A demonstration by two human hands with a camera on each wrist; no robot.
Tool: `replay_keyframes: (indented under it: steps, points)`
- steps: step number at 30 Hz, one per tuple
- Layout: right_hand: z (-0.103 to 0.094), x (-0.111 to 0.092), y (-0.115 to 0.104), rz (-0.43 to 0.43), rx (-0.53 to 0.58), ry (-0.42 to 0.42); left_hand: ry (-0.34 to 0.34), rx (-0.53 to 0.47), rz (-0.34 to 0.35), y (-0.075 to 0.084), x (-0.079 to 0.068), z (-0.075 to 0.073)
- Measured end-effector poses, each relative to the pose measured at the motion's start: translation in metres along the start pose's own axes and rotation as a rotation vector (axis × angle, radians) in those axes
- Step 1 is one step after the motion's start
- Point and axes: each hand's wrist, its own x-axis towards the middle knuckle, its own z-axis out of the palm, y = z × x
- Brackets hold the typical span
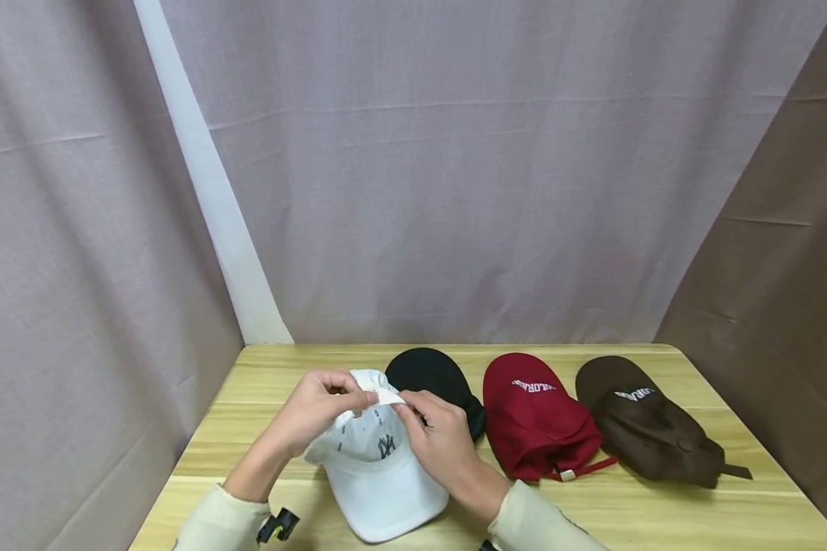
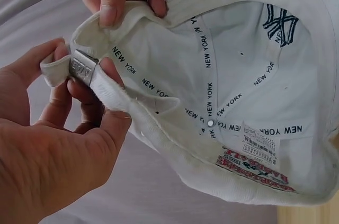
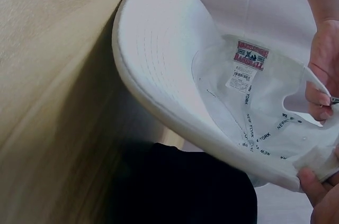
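A white cap (image 1: pixel 386 493) is held up by both hands, its lining turned toward me and its brim low at the front. My left hand (image 1: pixel 310 409) pinches the back strap beside a metal buckle (image 2: pixel 83 66), thumb and fingers around the band. On the other side, my right hand (image 1: pixel 444 436) pinches the cap's back edge, thumb inside the rim in the left wrist view. The lining shows "NEW YORK" tape, a paper label (image 2: pixel 259 147) and a red-and-green woven patch (image 3: pixel 251 55). In the right wrist view the brim (image 3: pixel 164 49) leans close over the table.
Just behind the white cap lies a black cap (image 1: pixel 430 375), partly hidden by my right hand. To its right are a red cap (image 1: pixel 537 417) and a dark brown cap (image 1: pixel 651 428), straps trailing toward the front right. Grey curtains (image 1: pixel 455 191) enclose the wooden table (image 1: pixel 744 513).
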Motion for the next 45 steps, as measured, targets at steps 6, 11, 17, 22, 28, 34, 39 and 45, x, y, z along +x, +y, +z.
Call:
replay_keyframes:
  steps: [6, 11, 17, 22, 28, 34, 39, 45]
  points:
    - [0.002, -0.001, 0.002, -0.015, -0.005, 0.008, -0.029, -0.088, 0.008, -0.004, 0.000, -0.002]
    - [0.002, 0.000, 0.003, -0.017, -0.010, 0.010, -0.049, -0.141, 0.035, -0.006, 0.000, -0.007]
    - [0.001, 0.000, 0.007, -0.016, -0.004, 0.005, -0.036, -0.292, -0.006, -0.006, -0.002, -0.011]
    - [0.000, -0.001, 0.008, 0.009, -0.009, -0.003, -0.035, -0.326, -0.027, -0.008, -0.003, -0.012]
    - [0.000, 0.002, 0.008, 0.027, -0.005, 0.010, -0.042, -0.236, -0.019, -0.009, -0.004, -0.015]
    - [0.000, 0.005, 0.009, 0.051, -0.005, 0.023, -0.107, -0.093, -0.022, -0.013, -0.004, -0.020]
    - [-0.001, 0.006, 0.008, 0.081, 0.010, 0.013, -0.149, -0.007, -0.064, -0.016, -0.005, -0.020]
    - [0.001, 0.005, 0.007, 0.062, 0.016, -0.014, -0.152, 0.107, -0.051, -0.014, -0.007, -0.016]
